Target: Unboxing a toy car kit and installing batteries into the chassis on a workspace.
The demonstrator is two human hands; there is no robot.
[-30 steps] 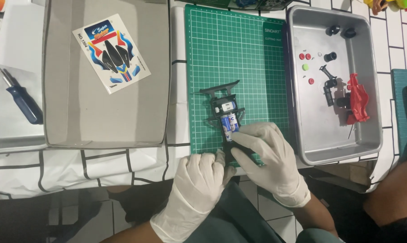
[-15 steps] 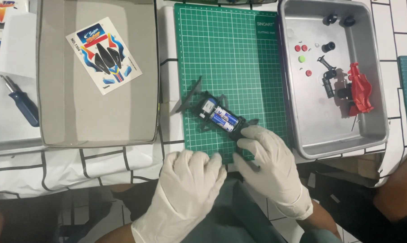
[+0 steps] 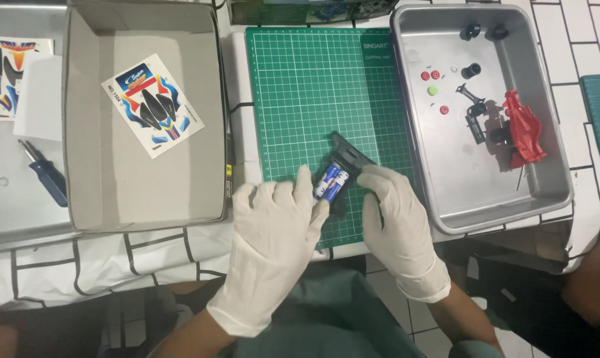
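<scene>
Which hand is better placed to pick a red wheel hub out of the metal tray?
Probably the right hand: it lies beside the metal tray, nearer the red wheel hubs. The left hand sits farther off, touching the black chassis.

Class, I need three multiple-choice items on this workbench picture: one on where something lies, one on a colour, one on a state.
1. Where does the sticker sheet with the car design lie?
A. in the grey cardboard box
B. on the mat
C. in the metal tray

2. What colour is the cutting mat?
A. blue
B. green
C. red

3. How is the black toy-car chassis held?
A. by the left hand only
B. by both gloved hands
C. by no hand

Answers: 1 A, the sheet rests on the box floor; 2 B, the gridded mat is green; 3 B, the right hand grips it too, at its other side.
</scene>
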